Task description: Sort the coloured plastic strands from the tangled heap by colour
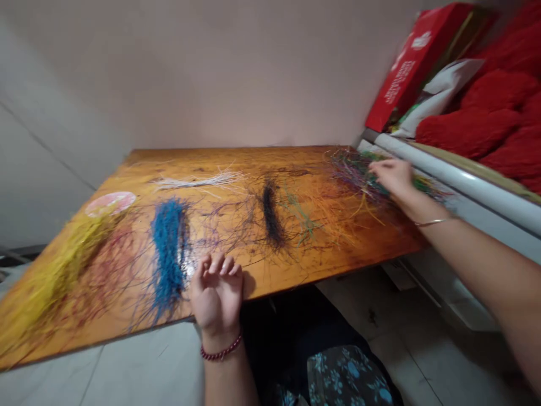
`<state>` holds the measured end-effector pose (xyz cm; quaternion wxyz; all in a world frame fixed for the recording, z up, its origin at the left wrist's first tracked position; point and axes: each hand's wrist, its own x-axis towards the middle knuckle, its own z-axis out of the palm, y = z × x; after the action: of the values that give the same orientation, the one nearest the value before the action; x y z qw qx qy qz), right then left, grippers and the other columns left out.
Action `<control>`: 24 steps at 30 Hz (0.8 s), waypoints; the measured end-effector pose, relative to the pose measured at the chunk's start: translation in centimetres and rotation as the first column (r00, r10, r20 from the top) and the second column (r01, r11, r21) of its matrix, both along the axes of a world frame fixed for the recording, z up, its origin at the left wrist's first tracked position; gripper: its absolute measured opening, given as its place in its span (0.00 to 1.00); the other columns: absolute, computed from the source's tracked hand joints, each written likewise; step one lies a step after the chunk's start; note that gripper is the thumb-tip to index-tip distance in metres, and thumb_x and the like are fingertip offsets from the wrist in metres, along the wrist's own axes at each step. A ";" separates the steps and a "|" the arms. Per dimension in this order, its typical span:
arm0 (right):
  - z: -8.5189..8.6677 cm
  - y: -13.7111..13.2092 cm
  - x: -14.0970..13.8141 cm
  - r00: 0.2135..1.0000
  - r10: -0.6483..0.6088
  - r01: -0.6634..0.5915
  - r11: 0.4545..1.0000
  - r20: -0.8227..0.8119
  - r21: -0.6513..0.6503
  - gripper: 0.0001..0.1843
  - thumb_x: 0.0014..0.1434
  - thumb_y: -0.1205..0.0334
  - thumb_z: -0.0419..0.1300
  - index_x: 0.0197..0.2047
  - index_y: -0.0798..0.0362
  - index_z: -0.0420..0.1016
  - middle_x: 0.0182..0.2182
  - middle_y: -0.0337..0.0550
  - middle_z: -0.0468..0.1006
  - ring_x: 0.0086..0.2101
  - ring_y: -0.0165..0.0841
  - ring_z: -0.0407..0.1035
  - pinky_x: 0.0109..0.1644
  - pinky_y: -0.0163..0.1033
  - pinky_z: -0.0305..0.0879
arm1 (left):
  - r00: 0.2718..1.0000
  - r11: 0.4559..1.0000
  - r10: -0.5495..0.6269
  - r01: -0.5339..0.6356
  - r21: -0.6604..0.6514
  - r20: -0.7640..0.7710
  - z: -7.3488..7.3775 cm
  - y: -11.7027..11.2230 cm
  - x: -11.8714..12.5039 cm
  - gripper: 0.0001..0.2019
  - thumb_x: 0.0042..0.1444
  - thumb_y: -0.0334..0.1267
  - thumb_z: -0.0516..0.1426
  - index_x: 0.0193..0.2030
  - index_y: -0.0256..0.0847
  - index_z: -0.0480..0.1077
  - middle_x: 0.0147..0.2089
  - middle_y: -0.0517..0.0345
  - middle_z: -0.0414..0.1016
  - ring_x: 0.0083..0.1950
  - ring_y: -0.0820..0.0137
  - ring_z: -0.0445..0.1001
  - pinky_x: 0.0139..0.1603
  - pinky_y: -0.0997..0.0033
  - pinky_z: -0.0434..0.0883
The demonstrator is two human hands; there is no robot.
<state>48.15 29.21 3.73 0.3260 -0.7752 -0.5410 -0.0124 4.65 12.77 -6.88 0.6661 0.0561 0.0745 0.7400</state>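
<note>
At the table's front edge lies my left hand (217,293), palm up, fingers loosely curled, with nothing in it. Just left of it is a bundle of thin blue strands (168,248). Over at the far right, my right hand (393,173) reaches into a tangled pile of mixed-colour strands (353,169). Its fingertips are pinched together at the pile; what is between them is hidden. A dark bundle of strands (270,214) sits between the hands, with a few green strands (302,214) and scattered orange strands (332,217) right of it.
Yellow strands (63,270) and loose red strands (107,270) cover the left of the wooden table (236,282). White strands (203,181) lie toward the back, a pink oval (110,203) at left. Rightward are a white ledge (465,175), a red box (416,65) and red fluffy material (494,107).
</note>
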 end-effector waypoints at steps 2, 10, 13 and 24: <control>1.8 -0.9 0.0 0.999 -0.026 0.020 0.976 0.022 0.215 0.23 0.67 0.44 0.49 0.54 0.44 0.77 0.51 0.51 0.80 0.52 0.53 0.73 0.45 0.52 0.74 | 1.000 1.000 0.000 0.000 -0.004 0.002 0.1 -0.1 0.2 0.07 0.62 0.33 0.58 0.36 0.40 0.62 0.28 0.64 0.59 0.29 0.76 0.63 0.31 0.75 0.64; 7.7 -8.5 -11.5 0.940 0.330 -0.256 0.850 -0.088 0.460 0.18 0.62 0.34 0.55 0.46 0.30 0.79 0.45 0.45 0.80 0.48 0.53 0.74 0.41 0.57 0.75 | 0.998 1.000 0.025 -0.025 -0.001 0.057 -0.1 0.0 0.5 0.06 0.64 0.33 0.57 0.37 0.40 0.62 0.29 0.64 0.58 0.29 0.76 0.62 0.31 0.76 0.64; 8.3 -10.9 -17.5 0.809 0.523 -0.367 0.805 -0.268 0.465 0.10 0.60 0.43 0.64 0.35 0.36 0.81 0.37 0.42 0.80 0.36 0.45 0.75 0.33 0.51 0.70 | 0.998 1.000 0.024 -0.024 0.008 0.056 -0.1 0.0 0.5 0.06 0.63 0.33 0.58 0.37 0.40 0.63 0.29 0.64 0.58 0.29 0.76 0.62 0.31 0.76 0.64; 5.8 -11.8 -40.9 0.158 0.569 -0.975 0.219 -0.807 -0.037 0.17 0.60 0.46 0.64 0.44 0.49 0.83 0.44 0.40 0.83 0.39 0.29 0.72 0.38 0.35 0.68 | 0.993 0.990 0.068 -0.079 -0.119 -0.094 -1.1 0.3 0.3 0.06 0.63 0.38 0.57 0.36 0.40 0.68 0.29 0.61 0.65 0.29 0.74 0.66 0.32 0.74 0.66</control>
<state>7.21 17.44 9.52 0.1917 -0.3464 -0.6978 0.5969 5.00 13.03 -7.94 0.6366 0.0457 0.1515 0.7548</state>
